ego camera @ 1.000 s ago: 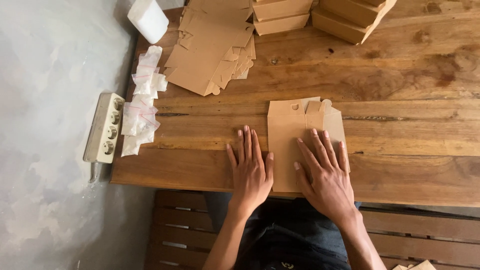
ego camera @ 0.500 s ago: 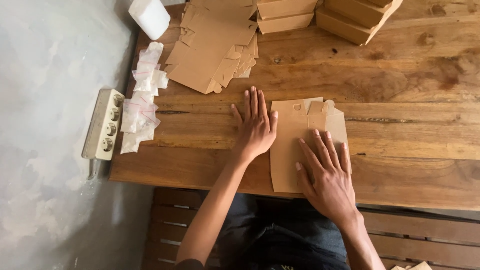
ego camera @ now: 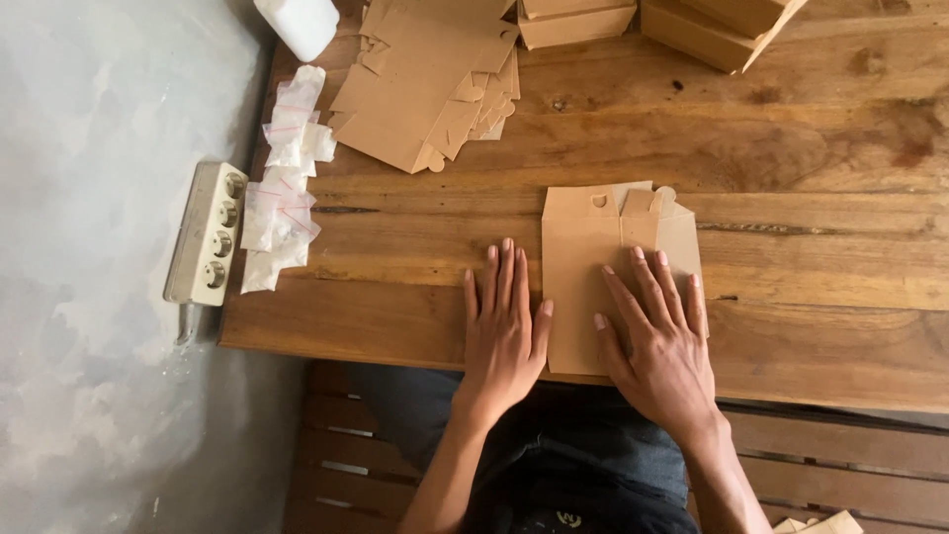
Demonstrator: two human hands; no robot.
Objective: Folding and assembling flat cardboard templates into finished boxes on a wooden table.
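Hands flat, fingers spread: right hand [ego camera: 660, 336] pressing flattened cardboard box [ego camera: 583, 267] near counter [ego camera: 820, 326] front edge; left hand [ego camera: 504, 326] just beside box's left edge, on bare wood. Open room rightward.

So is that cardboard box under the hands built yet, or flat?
Flat: the cardboard box lies unassembled on the table, the right hand pressing it down.

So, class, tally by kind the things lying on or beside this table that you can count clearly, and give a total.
Flat cardboard box blank under the right hand and beside the left hand: 1
Stack of cardboard blanks: 1
Folded cardboard boxes, cut off by the frame: 2
White power strip: 1
White container: 1
Total: 6
Small plastic bags: too overlapped to count.
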